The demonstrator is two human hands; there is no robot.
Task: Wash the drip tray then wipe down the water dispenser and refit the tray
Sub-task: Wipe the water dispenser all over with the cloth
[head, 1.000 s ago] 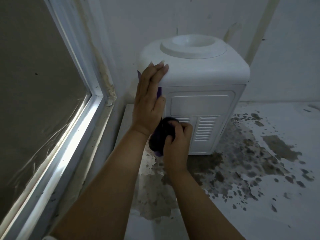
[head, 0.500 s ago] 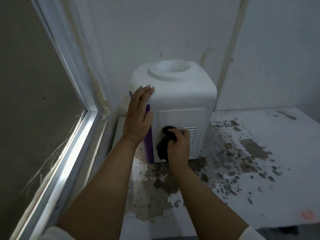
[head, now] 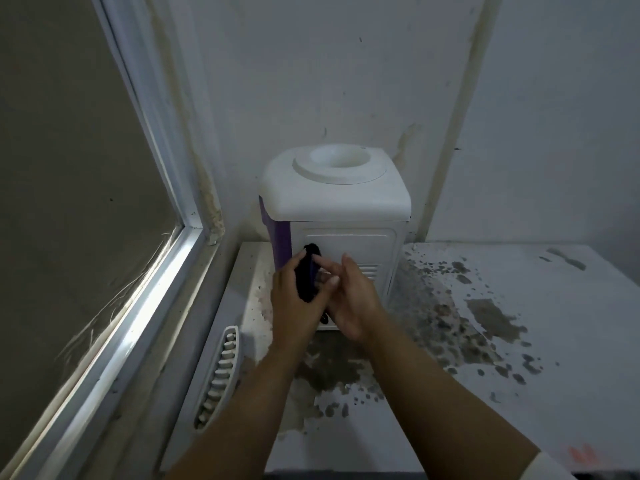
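step: we judge wipe-down under way, cloth being regripped in front of the water dispenser
left hand: fingers curl round the dark cloth
right hand: fingers loosely extended, touching the cloth's edge, gripping nothing
drip tray: lies off the unit, on the stained counter by the window
how: we bunch the cloth flat, steady the top, wipe the panel downward

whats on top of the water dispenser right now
Nothing stands on the water dispenser: its white top shows only the empty round bottle well, with no bottle fitted. The bottom of the well cannot be seen from this angle.
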